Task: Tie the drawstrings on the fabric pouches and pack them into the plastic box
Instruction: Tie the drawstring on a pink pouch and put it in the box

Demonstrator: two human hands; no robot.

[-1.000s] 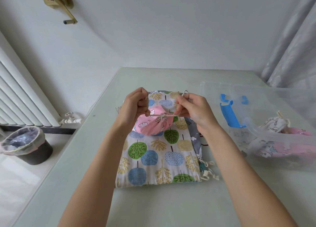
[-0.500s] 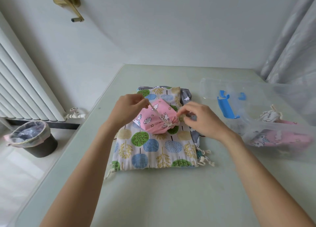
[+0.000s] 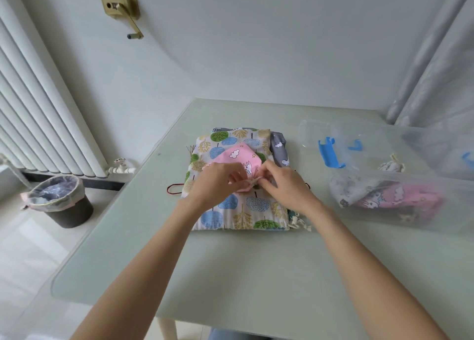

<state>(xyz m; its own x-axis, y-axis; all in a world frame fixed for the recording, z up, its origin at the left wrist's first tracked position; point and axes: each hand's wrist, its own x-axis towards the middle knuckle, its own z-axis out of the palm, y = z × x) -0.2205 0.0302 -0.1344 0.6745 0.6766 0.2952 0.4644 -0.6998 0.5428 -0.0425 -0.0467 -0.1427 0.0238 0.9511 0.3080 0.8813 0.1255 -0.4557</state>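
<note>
One pink pouch lies on top of a flat stack of pouches in the middle of the table, and both hands work at its gathered mouth. The left hand and the right hand each have their fingers curled in and pinched on the pale drawstring — one cord, looped between them. The topmost pouch of the stack is the tree-print pouch; one grey pouch shows at its right edge, and how many more lie beneath cannot be told. To the right stands one clear plastic box with three blue clips in view; inside it at least two pouches show, one pink and one pale — the cloudy wall hides any others. On the floor to the left stands one lined bin
</note>
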